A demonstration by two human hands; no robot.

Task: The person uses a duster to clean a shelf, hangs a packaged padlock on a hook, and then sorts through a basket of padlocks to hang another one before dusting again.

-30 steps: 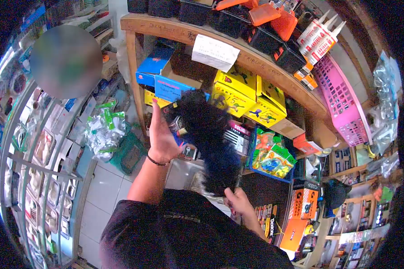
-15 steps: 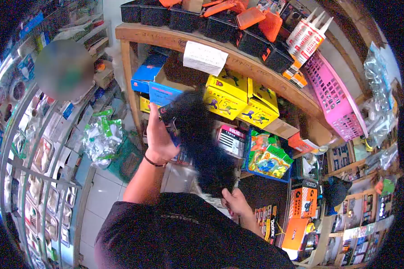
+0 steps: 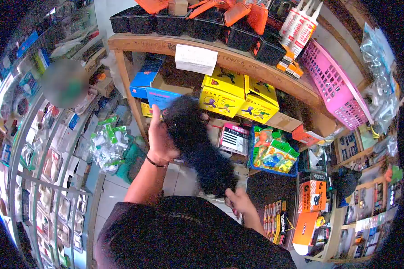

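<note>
A long black fluffy duster slants across the middle of the view, its far end raised toward the shelf boxes. My right hand is closed around its near end, at lower right; the handle is mostly hidden by the fingers. Against the upper left side of the duster lies my left hand, thumb pointing up and palm against the dark fibres. Its other fingers pass behind the duster, and what looks like a fingertip shows on the far side. Yellow boxes and a blue box stand on the shelf just beyond.
A wooden shelf carries black bins, sealant tubes and a pink basket. A blue crate of packets sits below. Glass display shelving runs along the left, near bagged goods.
The duster's upper end has shifted slightly, with both hands still at it. The view has turned a little, so the shelf appears slightly further left.
</note>
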